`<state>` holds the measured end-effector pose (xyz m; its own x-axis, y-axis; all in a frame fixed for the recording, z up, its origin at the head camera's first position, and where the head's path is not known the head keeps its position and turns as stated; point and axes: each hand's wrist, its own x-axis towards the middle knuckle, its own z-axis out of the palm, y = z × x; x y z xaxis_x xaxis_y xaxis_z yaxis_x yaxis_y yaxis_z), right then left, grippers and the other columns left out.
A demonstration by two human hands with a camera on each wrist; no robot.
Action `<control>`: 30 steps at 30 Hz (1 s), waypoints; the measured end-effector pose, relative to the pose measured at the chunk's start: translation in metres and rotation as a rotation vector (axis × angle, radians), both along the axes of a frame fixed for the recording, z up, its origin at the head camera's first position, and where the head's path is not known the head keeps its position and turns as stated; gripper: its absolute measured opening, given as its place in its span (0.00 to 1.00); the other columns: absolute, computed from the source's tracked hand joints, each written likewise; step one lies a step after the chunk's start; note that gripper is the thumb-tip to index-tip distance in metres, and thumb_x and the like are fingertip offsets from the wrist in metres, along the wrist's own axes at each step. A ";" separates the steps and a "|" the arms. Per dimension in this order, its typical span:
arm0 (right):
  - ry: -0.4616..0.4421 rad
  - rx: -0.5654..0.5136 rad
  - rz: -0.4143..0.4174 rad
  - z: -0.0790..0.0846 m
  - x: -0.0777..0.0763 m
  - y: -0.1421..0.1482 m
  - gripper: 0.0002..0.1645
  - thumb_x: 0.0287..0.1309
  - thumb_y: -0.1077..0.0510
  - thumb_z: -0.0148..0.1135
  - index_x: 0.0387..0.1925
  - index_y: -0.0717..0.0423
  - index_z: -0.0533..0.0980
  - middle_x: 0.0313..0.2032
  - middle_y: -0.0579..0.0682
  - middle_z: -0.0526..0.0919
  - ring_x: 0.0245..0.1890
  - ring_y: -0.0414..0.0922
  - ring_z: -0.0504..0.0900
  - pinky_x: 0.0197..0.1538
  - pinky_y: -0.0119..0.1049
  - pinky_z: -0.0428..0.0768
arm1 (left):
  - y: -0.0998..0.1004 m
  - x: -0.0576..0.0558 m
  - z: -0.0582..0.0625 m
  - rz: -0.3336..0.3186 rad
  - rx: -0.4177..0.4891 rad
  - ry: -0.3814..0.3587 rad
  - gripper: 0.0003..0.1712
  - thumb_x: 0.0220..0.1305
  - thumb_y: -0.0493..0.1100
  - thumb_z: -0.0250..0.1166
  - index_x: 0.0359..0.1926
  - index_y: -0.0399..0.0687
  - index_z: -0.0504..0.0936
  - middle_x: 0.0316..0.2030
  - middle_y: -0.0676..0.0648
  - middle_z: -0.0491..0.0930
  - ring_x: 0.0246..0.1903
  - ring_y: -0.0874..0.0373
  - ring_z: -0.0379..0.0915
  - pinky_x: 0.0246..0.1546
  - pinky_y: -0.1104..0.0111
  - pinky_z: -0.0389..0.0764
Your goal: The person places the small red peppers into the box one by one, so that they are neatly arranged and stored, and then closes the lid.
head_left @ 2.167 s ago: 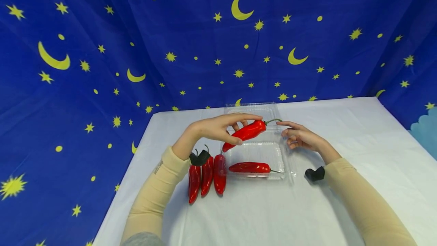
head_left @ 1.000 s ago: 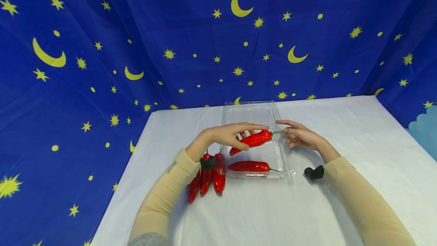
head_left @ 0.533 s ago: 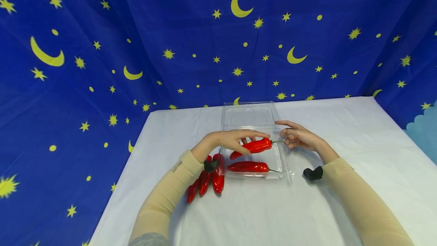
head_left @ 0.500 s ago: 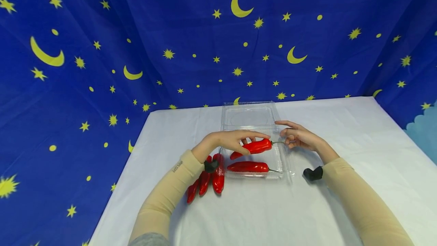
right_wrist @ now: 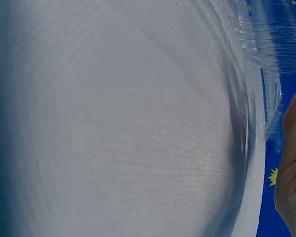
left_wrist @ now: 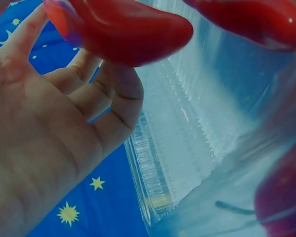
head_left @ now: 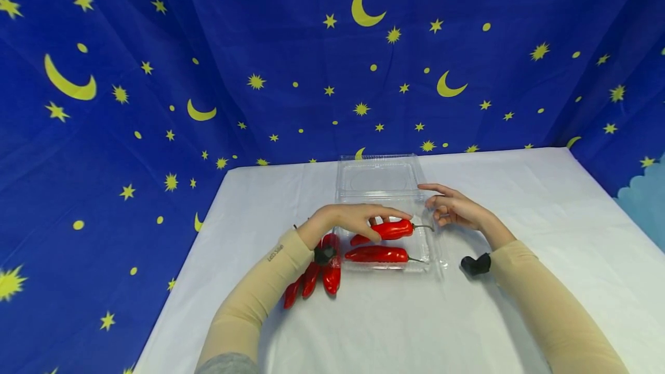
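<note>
My left hand (head_left: 358,218) grips a red chili pepper (head_left: 396,229) between thumb and fingers, low over the base of a clear plastic clamshell box (head_left: 435,242). In the left wrist view the held pepper (left_wrist: 123,32) crosses the fingers; whether it touches the box floor is hard to tell. A second red pepper (head_left: 377,254) lies along the box's near side, stem pointing right. Beside the box's right edge, my right hand (head_left: 459,210) has its index finger extended and the others loosely bent, holding nothing; contact with the edge cannot be made out.
Left of the box lie several red peppers (head_left: 310,279), partly covered by the left wrist and its black wrist camera (head_left: 325,254). The box's lid (head_left: 381,176) lies folded back toward the starry blue curtain (head_left: 291,45). White cloth (head_left: 415,322) covers the table.
The left hand has moved the held pepper right and down, from above the box's left part to just behind the pepper lying inside. The right hand has barely moved.
</note>
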<state>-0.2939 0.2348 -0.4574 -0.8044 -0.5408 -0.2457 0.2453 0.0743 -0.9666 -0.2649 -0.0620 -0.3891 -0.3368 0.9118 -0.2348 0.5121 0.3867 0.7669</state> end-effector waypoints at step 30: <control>0.017 -0.006 0.006 -0.003 0.000 0.001 0.34 0.68 0.59 0.47 0.72 0.54 0.50 0.44 0.60 0.68 0.26 0.42 0.76 0.29 0.33 0.80 | 0.019 -0.010 -0.006 0.013 -0.288 -0.020 0.44 0.56 0.35 0.67 0.70 0.63 0.60 0.59 0.50 0.66 0.53 0.59 0.64 0.49 0.68 0.72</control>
